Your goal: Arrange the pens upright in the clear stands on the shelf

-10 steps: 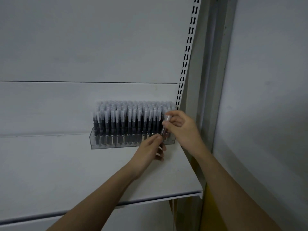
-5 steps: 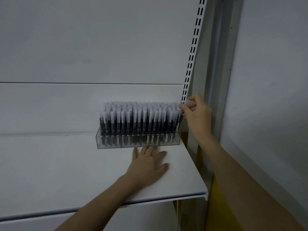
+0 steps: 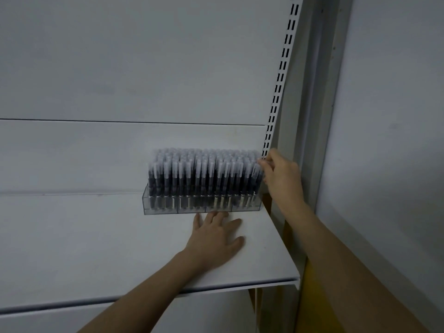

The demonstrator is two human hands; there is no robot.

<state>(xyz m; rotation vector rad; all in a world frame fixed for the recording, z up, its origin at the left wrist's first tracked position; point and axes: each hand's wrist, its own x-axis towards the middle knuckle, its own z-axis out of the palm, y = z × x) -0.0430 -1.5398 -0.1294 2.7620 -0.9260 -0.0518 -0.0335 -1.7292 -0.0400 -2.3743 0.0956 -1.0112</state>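
Note:
Clear stands sit in a row at the back right of the white shelf. They are packed with several upright dark pens with pale caps. My left hand lies flat and open on the shelf, its fingertips at the stands' front wall. My right hand is at the right end of the row, fingertips touching the tops of the outermost pens. Whether it pinches one pen is unclear.
A slotted white upright rises just behind my right hand. A grey wall panel stands on the right. The shelf's front edge runs below my left forearm, and a yellow surface shows under it.
One second ago both hands handled a single pen at the row's right end. My left hand has since dropped flat on the shelf, and my right hand rose to the pen tops.

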